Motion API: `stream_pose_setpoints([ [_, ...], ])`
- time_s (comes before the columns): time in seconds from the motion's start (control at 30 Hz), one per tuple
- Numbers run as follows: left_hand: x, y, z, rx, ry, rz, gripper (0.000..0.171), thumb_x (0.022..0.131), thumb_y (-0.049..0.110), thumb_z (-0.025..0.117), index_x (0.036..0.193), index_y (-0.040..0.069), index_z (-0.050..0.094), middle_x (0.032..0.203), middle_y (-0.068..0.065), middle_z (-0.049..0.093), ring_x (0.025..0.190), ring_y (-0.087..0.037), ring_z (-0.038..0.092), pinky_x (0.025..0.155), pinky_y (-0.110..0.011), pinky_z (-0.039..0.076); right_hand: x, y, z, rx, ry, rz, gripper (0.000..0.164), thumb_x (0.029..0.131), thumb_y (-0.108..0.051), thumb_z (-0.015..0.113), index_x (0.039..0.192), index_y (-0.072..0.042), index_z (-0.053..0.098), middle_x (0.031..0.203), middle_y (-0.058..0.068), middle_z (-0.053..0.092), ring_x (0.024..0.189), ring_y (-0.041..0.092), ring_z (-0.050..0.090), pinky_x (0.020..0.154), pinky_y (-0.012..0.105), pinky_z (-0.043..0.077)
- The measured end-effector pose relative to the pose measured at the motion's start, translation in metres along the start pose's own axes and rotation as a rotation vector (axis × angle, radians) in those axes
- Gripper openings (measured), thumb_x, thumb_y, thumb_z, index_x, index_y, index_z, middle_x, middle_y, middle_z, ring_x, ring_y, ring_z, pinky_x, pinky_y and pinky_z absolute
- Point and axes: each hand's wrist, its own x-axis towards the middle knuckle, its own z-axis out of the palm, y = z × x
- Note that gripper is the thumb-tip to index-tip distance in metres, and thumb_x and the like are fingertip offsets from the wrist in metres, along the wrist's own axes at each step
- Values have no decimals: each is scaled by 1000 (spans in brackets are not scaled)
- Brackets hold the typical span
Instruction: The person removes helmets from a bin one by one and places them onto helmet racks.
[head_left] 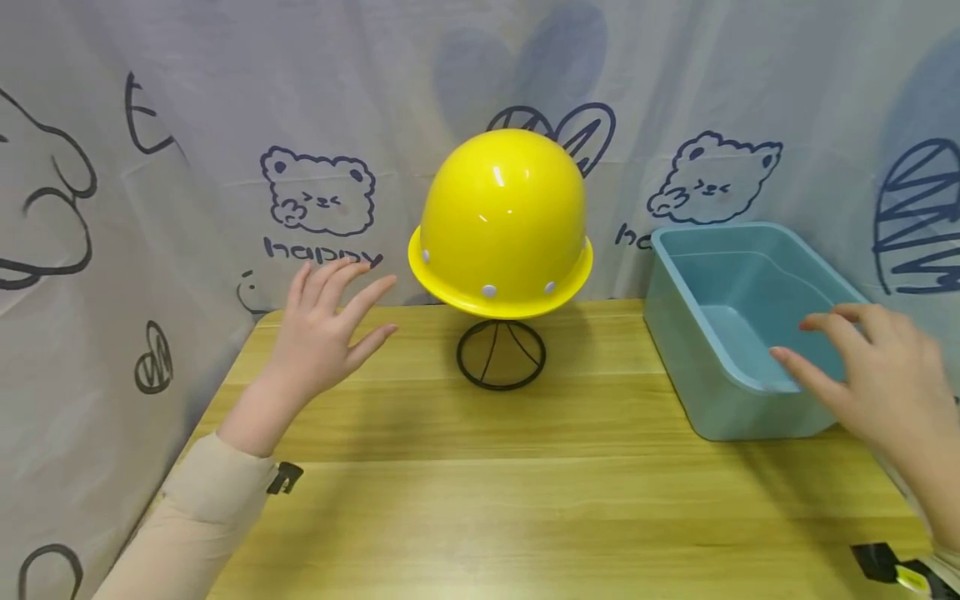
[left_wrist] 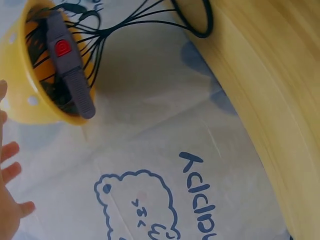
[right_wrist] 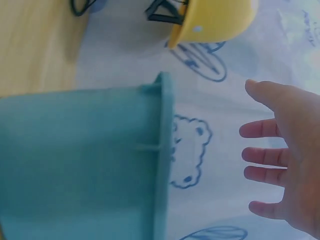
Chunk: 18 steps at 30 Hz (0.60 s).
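Note:
A yellow hard hat sits on a black wire stand at the back middle of the wooden table. In the left wrist view its underside shows a grey strap piece with a red button. My left hand is raised left of the helmet, fingers spread and apart from it. To the right, my right hand hovers over the near right part of a blue-green bin, its fingers loosely bent around nothing. In the right wrist view that hand stands apart from the bin's rim.
The wooden table ends at the back against a pale curtain printed with bears and hearts. The curtain also closes off the left side. The bin stands at the table's right edge, its open top facing up.

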Motion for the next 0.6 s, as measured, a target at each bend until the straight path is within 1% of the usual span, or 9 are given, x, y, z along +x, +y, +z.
stream_pose_setpoints([
  [0.07, -3, 2, -2, -1, -17, -53, 58, 98, 59, 38, 137, 19, 55, 136, -18, 52, 130, -39, 43, 110, -69, 25, 5, -3, -1, 18, 23, -4, 100, 86, -82, 14, 101, 3, 64, 107, 30, 58, 96, 52, 52, 78, 65, 43],
  [0.17, -6, 6, -4, 1, -59, -140, 63, 97, 64, 32, 140, 22, 51, 142, -17, 47, 135, -39, 38, 112, -70, 21, 13, -11, -2, 70, 31, 14, 101, 84, -84, 16, 106, 2, 63, 112, 30, 58, 102, 51, 51, 85, 68, 41],
  [0.3, -9, 12, -8, -4, -140, -250, 70, 95, 70, 27, 146, 26, 44, 149, -16, 40, 141, -38, 30, 113, -71, 16, 20, -24, 0, 169, 32, 37, 90, 87, -79, 29, 117, -2, 62, 122, 28, 56, 113, 51, 49, 93, 70, 36],
  [0.37, -10, 15, -9, -12, -194, -304, 69, 94, 70, 31, 149, 30, 39, 154, -15, 35, 145, -38, 25, 113, -71, 14, 22, -31, 2, 216, 24, 42, 80, 90, -73, 38, 124, -5, 60, 129, 27, 54, 119, 50, 47, 97, 70, 35],
  [0.43, -12, 18, -10, -22, -253, -358, 67, 94, 68, 38, 152, 34, 32, 158, -14, 29, 148, -37, 19, 113, -73, 12, 23, -37, 5, 252, 6, 56, 69, 92, -65, 47, 132, -10, 57, 136, 25, 51, 129, 47, 43, 101, 71, 32],
  [0.47, -12, 19, -10, -20, -283, -381, 67, 94, 66, 41, 153, 35, 29, 160, -13, 26, 149, -37, 17, 113, -73, 11, 23, -40, 7, 271, -2, 61, 66, 92, -62, 51, 135, -12, 56, 140, 24, 49, 133, 46, 41, 103, 71, 31],
  [0.53, -13, 22, -10, -25, -337, -428, 69, 93, 62, 47, 154, 38, 23, 163, -11, 19, 151, -36, 11, 113, -74, 9, 24, -46, 10, 298, -35, 80, 65, 91, -57, 57, 141, -16, 50, 146, 23, 44, 141, 44, 34, 107, 71, 27],
  [0.6, -14, 24, -10, -28, -379, -467, 71, 93, 61, 49, 154, 40, 19, 165, -9, 12, 151, -37, 7, 112, -75, 7, 24, -53, 14, 317, -83, 103, 67, 91, -54, 59, 146, -19, 44, 151, 22, 38, 146, 42, 25, 110, 71, 22],
])
